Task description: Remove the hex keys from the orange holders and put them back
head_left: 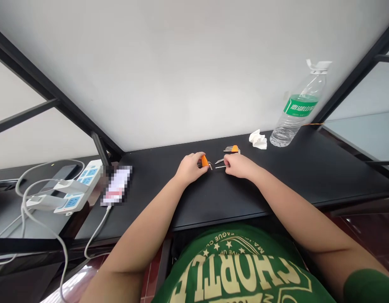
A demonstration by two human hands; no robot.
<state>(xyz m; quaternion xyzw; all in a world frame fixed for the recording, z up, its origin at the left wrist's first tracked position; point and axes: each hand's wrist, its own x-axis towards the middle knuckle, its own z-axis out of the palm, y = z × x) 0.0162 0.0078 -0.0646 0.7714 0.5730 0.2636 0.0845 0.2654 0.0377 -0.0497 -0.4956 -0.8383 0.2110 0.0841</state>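
Right hand [239, 166] holds hex keys [220, 167] crosswise — tips toward orange holder [205, 161].

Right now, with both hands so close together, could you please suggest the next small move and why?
I would probably ease the right hand slightly left, bringing its slim metal pieces nearer the orange holder in the left hand: they point roughly towards it, with a small gap between.

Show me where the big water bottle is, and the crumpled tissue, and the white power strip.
Water bottle [301, 105]: head view, on its green label.
Crumpled tissue [258, 140]: head view, middle of the white wad.
Power strip [72, 202]: head view, on its near end.
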